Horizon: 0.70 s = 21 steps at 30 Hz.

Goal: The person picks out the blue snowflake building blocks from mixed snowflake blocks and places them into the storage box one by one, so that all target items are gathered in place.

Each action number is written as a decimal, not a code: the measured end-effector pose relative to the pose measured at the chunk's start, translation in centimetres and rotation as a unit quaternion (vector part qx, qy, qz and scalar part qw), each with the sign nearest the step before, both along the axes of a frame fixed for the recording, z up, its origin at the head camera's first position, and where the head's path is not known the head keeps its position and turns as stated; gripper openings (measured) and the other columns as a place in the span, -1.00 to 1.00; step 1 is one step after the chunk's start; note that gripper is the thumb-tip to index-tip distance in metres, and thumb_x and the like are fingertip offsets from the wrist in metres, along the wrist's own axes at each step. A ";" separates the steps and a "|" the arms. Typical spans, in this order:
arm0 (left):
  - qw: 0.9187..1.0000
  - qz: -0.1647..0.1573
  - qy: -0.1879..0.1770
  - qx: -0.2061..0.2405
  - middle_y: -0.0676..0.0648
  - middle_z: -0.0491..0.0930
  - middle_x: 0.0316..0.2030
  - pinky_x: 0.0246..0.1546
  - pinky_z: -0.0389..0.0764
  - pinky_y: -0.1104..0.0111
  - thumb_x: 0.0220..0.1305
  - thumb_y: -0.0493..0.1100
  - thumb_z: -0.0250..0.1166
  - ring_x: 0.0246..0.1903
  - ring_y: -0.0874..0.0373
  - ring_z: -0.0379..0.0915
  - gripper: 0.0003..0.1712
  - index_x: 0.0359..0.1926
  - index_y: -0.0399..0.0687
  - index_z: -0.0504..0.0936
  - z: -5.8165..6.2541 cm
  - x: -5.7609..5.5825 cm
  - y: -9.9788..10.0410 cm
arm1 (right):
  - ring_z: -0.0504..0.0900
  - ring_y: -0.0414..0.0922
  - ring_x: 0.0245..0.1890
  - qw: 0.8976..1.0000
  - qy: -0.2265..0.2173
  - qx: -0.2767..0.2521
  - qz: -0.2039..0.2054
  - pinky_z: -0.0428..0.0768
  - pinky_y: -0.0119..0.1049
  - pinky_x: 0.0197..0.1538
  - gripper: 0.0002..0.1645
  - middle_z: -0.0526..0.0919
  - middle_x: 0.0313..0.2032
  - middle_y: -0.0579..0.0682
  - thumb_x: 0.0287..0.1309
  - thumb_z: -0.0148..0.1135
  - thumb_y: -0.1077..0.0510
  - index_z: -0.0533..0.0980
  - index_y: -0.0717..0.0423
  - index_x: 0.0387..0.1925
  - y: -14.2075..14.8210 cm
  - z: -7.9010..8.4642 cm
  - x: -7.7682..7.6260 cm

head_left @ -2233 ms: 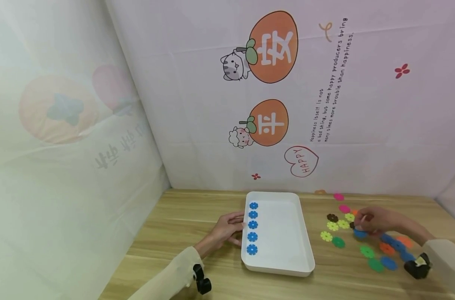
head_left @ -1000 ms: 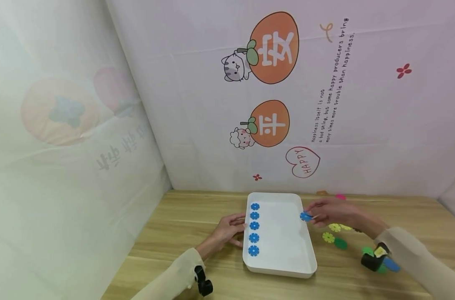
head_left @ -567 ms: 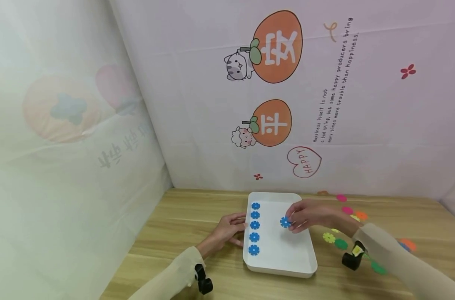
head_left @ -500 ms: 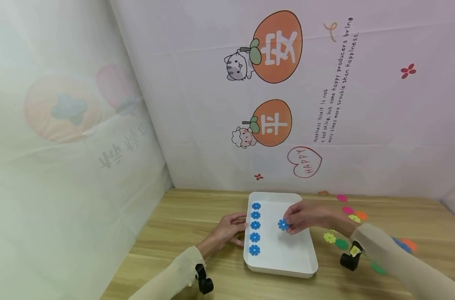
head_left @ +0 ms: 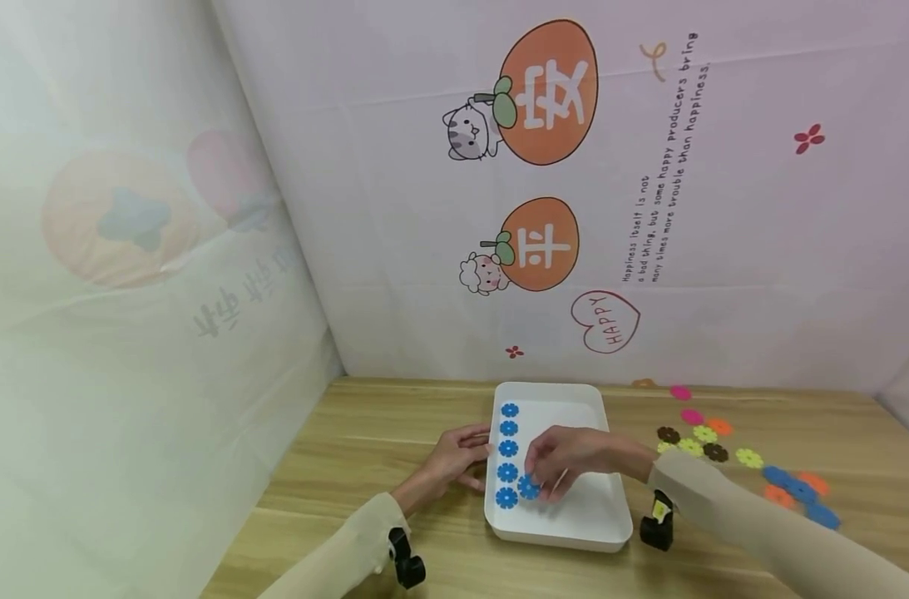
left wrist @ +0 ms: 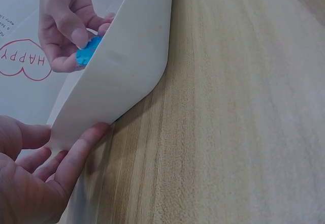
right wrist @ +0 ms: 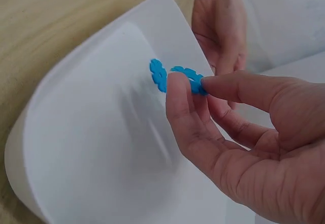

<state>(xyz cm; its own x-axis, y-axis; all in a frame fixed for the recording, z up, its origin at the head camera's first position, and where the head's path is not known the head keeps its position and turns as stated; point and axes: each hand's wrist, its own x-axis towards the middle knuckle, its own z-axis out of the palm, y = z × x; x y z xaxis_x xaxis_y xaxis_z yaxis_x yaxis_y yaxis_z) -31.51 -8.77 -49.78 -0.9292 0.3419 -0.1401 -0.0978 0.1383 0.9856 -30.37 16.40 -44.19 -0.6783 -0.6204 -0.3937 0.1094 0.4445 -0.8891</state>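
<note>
A white rectangular tray [head_left: 615, 507] stands on the table. Inside it, along the left wall, runs a column of several blue flower-shaped plastic discs [head_left: 507, 448]. My right hand [head_left: 570, 456] is over the tray and pinches another blue flower-shaped disc [right wrist: 193, 80] between thumb and fingertips. This disc [head_left: 529, 487] is close beside the lower end of the column, tilted in the right wrist view. My left hand [head_left: 448, 462] is at the tray's left side, with fairly straight fingers [left wrist: 76, 158] touching the outer wall. The right hand's fingers partly cover the held disc.
To the right of the tray lie loose flower discs: yellow ones [head_left: 749, 458], brown ones [head_left: 716, 452], pink ones [head_left: 691, 417], orange ones [head_left: 779, 497] and blue ones [head_left: 822, 516]. The right sleeve [head_left: 768, 516] hides part of the table. A printed cloth [head_left: 424, 333] hangs behind.
My right hand picked a blue disc from the loose pieces, carried it left over the tray, then down beside the column's lower end. My left hand stays at the tray's side.
</note>
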 end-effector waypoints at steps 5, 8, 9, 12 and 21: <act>1.000 -0.003 0.005 -0.001 -0.32 0.58 0.30 -0.45 0.86 0.18 0.48 -0.27 0.27 0.15 -0.18 0.66 -0.44 0.45 -0.19 0.48 0.1 0.1 0.1 | 0.77 -0.10 -0.37 1.000 -0.020 0.006 0.011 0.88 -0.16 -0.15 -0.90 0.76 -0.30 0.12 0.37 0.27 0.35 0.58 0.32 -0.13 -1.3 -0.3 0.6; 1.000 -0.007 0.004 -0.003 -0.31 0.59 0.29 -0.44 0.87 0.18 0.49 -0.26 0.26 0.14 -0.14 0.66 -0.45 0.45 -0.18 0.48 0.1 0.0 0.0 | 0.76 -0.13 -0.42 0.999 -0.027 0.008 0.019 0.88 -0.21 -0.21 -0.94 0.76 -0.35 0.11 0.36 0.28 0.37 0.59 0.31 -0.17 -2.0 -0.8 0.8; 1.000 -0.008 0.002 -0.002 -0.30 0.59 0.29 -0.43 0.87 0.18 0.49 -0.26 0.26 0.14 -0.13 0.66 -0.45 0.45 -0.18 0.48 0.1 0.0 0.0 | 0.76 -0.13 -0.43 0.999 -0.028 0.006 0.021 0.87 -0.23 -0.23 -0.95 0.76 -0.37 0.10 0.34 0.28 0.38 0.59 0.30 -0.19 -2.3 -0.9 0.9; 1.000 -0.010 -0.001 0.001 -0.28 0.60 0.29 -0.42 0.87 0.19 0.48 -0.25 0.27 0.15 -0.11 0.66 -0.45 0.44 -0.17 0.49 0.1 -0.1 0.1 | 0.74 -0.15 -0.47 0.999 -0.024 0.004 0.030 0.86 -0.29 -0.27 -0.96 0.75 -0.42 0.10 0.31 0.28 0.41 0.59 0.30 -0.22 -2.9 -1.2 1.1; 1.000 -0.008 0.001 -0.004 -0.29 0.59 0.29 -0.44 0.86 0.21 0.47 -0.25 0.28 0.18 -0.15 0.64 -0.44 0.44 -0.17 0.49 0.0 -0.1 -0.1 | 0.71 -0.18 -0.54 0.998 0.041 0.041 0.026 0.85 -0.31 -0.35 -0.88 0.73 -0.47 0.08 0.22 0.42 0.41 0.61 0.24 -0.29 -4.5 -1.1 2.2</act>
<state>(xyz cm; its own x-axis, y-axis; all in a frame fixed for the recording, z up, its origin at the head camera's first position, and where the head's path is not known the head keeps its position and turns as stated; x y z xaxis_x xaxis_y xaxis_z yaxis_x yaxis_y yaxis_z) -31.62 -8.83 -49.80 -0.9239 0.3559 -0.1403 -0.0928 0.1474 0.9847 -28.18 11.87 -45.31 -0.6777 -0.6246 -0.3880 0.0115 0.5186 -0.8549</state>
